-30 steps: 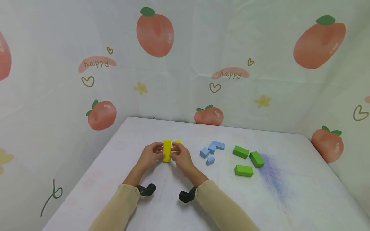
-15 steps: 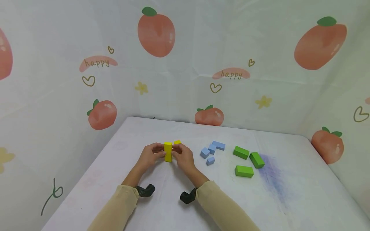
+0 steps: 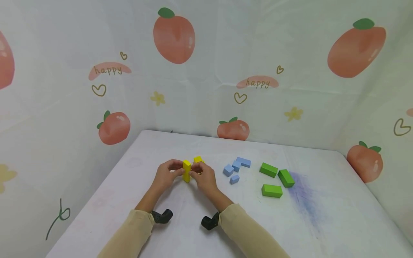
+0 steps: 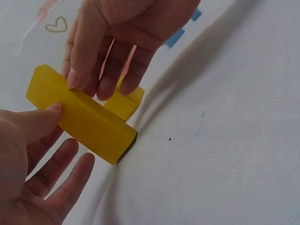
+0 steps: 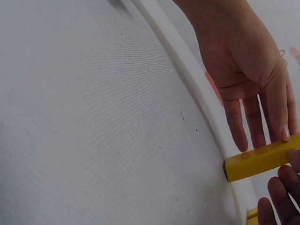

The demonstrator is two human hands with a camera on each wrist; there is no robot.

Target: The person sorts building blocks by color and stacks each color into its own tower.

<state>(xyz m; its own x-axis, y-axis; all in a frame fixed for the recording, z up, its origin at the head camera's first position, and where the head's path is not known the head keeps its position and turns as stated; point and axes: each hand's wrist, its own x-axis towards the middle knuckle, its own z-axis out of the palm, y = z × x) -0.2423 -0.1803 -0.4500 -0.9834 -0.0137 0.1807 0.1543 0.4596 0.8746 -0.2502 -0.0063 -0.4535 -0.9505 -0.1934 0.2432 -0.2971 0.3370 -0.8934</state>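
Observation:
A yellow rectangular block (image 3: 186, 172) stands upright between the two hands, one edge turned toward the head camera. My left hand (image 3: 166, 176) pinches its left side, the thumb (image 4: 44, 117) flat on the block's face and the other fingers spread behind. From the opposite side my right hand (image 3: 205, 178) holds the same block between thumb and fingers. In the left wrist view, the block's lower end (image 4: 125, 147) is close to the white cloth. A second yellow piece (image 3: 198, 159) sits just behind the right hand, partly hidden by its fingers.
Several small light-blue blocks (image 3: 228, 170) lie right of the hands. Farther right are three green blocks (image 3: 272, 190). White cloth covers the table (image 3: 180, 233), with a printed curtain (image 3: 206, 71) behind it. Black wrist-worn devices (image 3: 210, 221) stick out below the sleeves.
The yellow block has turned from facing front to an angled stance and sits slightly lower. The right fingers have closed in on it. Other blocks stay put.

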